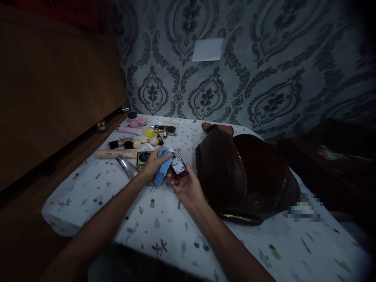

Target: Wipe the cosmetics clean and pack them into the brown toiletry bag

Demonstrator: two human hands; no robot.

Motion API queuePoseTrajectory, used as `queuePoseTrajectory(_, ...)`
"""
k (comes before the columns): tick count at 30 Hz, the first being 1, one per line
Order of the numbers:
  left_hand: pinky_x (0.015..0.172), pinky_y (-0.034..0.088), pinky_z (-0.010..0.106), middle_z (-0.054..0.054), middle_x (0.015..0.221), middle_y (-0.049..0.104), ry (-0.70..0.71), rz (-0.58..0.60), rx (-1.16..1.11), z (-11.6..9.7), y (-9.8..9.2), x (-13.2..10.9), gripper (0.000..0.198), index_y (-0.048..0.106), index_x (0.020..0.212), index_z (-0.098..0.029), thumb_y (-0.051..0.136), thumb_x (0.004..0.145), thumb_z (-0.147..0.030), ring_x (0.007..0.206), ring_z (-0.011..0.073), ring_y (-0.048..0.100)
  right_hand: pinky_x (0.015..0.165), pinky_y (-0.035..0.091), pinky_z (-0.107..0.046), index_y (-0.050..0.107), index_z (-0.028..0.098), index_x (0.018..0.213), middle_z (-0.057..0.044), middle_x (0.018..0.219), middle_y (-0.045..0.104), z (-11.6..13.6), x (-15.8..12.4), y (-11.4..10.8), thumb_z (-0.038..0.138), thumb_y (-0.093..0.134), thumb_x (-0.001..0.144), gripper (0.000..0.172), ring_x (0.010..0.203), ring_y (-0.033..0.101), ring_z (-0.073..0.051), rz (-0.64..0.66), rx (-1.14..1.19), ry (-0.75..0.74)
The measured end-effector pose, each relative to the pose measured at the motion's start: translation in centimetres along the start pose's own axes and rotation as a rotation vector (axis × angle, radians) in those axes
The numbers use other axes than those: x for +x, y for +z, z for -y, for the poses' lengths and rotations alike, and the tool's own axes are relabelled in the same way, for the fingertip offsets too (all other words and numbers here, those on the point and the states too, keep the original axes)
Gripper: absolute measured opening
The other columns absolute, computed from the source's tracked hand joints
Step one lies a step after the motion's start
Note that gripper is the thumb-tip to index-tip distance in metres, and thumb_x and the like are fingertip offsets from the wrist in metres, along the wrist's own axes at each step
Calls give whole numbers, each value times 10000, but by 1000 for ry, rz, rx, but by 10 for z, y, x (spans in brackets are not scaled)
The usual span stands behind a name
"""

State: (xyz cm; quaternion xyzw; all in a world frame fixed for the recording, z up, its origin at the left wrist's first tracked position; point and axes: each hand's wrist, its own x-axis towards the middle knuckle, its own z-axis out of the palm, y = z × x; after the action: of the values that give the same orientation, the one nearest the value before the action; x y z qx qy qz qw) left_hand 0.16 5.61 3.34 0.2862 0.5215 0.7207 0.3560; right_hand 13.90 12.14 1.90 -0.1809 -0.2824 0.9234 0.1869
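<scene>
My right hand (188,187) lies palm up and holds a small dark red bottle (178,166) with a pale label. Against that bottle my left hand (153,161) presses a blue cloth (162,167), fingers closed on it. Both hands hover over a white printed bedsheet (164,219). Just beyond the left hand lie a square dark compact (143,157), a silver tube (127,166) and a long beige tube (116,153).
Several small cosmetics are scattered at the far left of the sheet, among them a pink jar (133,121) and a yellow item (149,133). A large dark brown bag (243,176) lies right of my hands. A wooden panel (55,86) stands left; patterned wallpaper (264,70) behind.
</scene>
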Motion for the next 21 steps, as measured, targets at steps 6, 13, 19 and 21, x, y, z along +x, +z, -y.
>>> queuePoseTrajectory(6, 619, 475, 209, -10, 762, 638, 76, -62, 35, 0, -2, 2, 500, 655, 908, -152, 849, 643, -530, 648, 102, 578, 536, 548, -233, 710, 123, 939, -107, 721, 762, 0, 3, -2, 485, 529, 961, 405, 536, 677, -153, -6, 35, 56)
queuePoseTrajectory(13, 611, 463, 213, -25, 732, 636, 130, -134, 87, -2, -2, 3, 479, 692, 927, -163, 840, 644, -520, 637, 105, 567, 485, 516, -187, 689, 176, 954, -29, 831, 766, -9, 5, -2, 344, 801, 786, 263, 596, 689, -127, -46, 2, -70)
queuePoseTrajectory(19, 590, 459, 206, -23, 749, 648, 38, -52, -29, -6, 1, 0, 557, 670, 974, -163, 882, 592, -510, 621, 99, 571, 448, 477, -175, 680, 149, 913, -30, 669, 691, -2, 0, -1, 382, 698, 873, 236, 505, 577, -97, 22, 86, 69)
queuePoseTrajectory(21, 593, 465, 206, -19, 772, 658, -17, 3, -60, -6, 1, -2, 567, 662, 1009, -169, 886, 602, -493, 631, 102, 586, 438, 465, -171, 676, 143, 897, -37, 657, 683, 1, -1, 0, 372, 660, 901, 230, 502, 569, -98, 40, 134, 107)
